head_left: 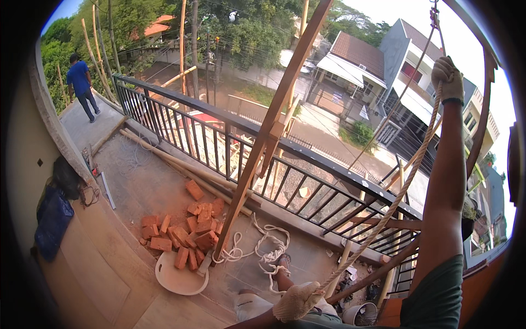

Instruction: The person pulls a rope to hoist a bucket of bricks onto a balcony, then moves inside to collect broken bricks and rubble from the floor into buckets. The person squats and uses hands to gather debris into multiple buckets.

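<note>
A thick, pale twisted rope [402,192] runs taut on a slant between my two hands. My right hand [447,77], in a knitted work glove, is raised high at the upper right with its fingers wrapped round the rope. Low, near my body, my gloved left hand [298,301] is closed on the same rope. Above my right hand hangs a metal hook or pulley fitting [434,19]. A second, thinner length of rope [392,112] slopes from it down past the railing. Slack white rope [268,249] lies in loops on the floor by my foot.
A wooden post [268,131] leans in front of the black railing [241,130]. Orange bricks [192,225] lie piled beside a pale basin [181,282]. Bamboo poles [181,164] rest along the railing. A bucket [360,313] stands lower right. A person in blue [79,78] is far left.
</note>
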{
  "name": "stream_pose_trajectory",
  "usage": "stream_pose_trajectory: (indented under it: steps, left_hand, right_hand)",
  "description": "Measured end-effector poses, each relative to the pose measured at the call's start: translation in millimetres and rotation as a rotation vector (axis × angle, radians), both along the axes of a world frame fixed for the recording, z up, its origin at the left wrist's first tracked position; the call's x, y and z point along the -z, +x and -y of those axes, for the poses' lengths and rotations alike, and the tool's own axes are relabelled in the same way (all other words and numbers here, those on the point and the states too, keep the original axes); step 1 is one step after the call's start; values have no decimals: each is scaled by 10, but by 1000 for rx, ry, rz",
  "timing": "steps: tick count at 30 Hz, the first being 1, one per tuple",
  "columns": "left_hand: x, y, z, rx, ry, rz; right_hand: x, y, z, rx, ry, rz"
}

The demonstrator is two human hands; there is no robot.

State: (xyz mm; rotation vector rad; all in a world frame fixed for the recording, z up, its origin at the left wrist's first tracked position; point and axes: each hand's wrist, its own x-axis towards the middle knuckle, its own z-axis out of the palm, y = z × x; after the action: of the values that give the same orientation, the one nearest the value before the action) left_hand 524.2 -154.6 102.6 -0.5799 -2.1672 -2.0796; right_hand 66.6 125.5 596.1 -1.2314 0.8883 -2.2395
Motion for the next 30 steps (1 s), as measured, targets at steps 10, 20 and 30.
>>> stream_pose_trajectory:
  steps: [10, 20, 30]
  left_hand:
    - [1393, -248, 336, -290, -396, -33]
    - [1179, -1646, 886, 340, -1365, 152]
    - [-5186, -4730, -1572, 543, 135, -131]
  right_hand:
    - [1357, 1324, 559, -177, -358, 163]
    - [2632, 2680, 677, -26, -625, 409]
    - [3228, 2988, 1023, 480, -349, 472]
